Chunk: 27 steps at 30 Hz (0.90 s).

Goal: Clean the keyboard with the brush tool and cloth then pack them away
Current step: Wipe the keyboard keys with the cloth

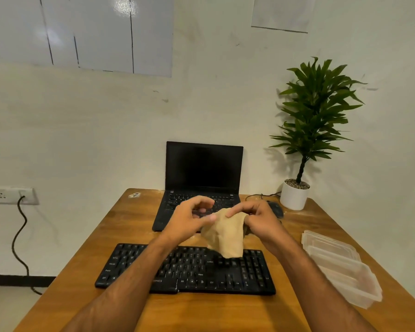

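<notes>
Both hands raised above the desk, cloth between them. Right hand [261, 220] grips the tan cloth [225, 236] at its upper edge, fingers curled round the fabric; the rest of the cloth hangs down below that hand, its lowest corner over the number-row area of the black keyboard [185, 269], whether touching the keys I cannot tell. Left hand [189, 221] sits just beside the cloth on its left edge, thumb against the fabric, the other fingers curled above it; looks like a light pinch rather than a firm hold. Keyboard lies below and nearer the person than both hands. Beyond the hands: open laptop [203, 171], screen dark. Off to the outer side of the right hand: a mouse [276, 209], a potted plant [304, 140], and nearer the right forearm a clear plastic container [345, 276] with its lid [328, 243] beside it. Brush tool not visible. Judgement: step in hand is readying the cloth, either bunching it for a wipe or folding it to pack; cannot settle which. If wiping, next move calls for lowering the gathered cloth flat onto the keys; if packing, folding it small enough to fit the container.
</notes>
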Tool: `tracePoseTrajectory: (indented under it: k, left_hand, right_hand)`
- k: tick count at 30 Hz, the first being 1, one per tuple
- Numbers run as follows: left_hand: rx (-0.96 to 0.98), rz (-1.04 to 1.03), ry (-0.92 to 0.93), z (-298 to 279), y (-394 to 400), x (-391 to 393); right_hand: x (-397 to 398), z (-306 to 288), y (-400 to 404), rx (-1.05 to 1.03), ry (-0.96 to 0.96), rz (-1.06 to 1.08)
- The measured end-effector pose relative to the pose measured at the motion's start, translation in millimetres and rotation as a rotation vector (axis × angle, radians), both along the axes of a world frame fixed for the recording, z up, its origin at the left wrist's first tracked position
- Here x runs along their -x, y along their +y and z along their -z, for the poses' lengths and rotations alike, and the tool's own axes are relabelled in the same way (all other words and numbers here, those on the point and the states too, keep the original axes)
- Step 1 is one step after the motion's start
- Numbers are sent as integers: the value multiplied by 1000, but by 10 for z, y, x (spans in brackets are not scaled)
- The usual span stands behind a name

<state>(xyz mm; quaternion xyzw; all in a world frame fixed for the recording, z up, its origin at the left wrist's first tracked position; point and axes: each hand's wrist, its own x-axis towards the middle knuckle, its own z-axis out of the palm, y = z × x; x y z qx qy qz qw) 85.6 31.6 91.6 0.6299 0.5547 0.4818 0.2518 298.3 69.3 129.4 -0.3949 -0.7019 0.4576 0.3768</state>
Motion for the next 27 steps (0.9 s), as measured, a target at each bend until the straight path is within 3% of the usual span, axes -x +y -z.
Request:
tracePoseTrajectory:
  k: [2,5,9,14,19,23,25,27]
  left_hand:
    - [195,62,58,85,32,28]
    - [324,123,-177,161,-36,27]
    - [320,148,-322,214,-111,55]
    - [274,237,-668,211,-125,130]
    - [298,-34,-576,154,-154,90]
    - [355,-221,-660,230,-173,279]
    - [374,-213,-648,254,-215,384]
    - [377,-194,-525,266,-275,461]
  right_hand:
    - [-19,-34,-14,-17,-26,-69]
    - [-36,-43,-21,-37,-24,-126]
    - [-65,4,-1,-41,55,-94]
    - [-28,139,26,165,153,-31]
    - [118,276,77,474,214,33]
    - [217,415,125,720,404,61]
    - [318,466,104,691,439,58]
    - [430,513,41,552,327,36]
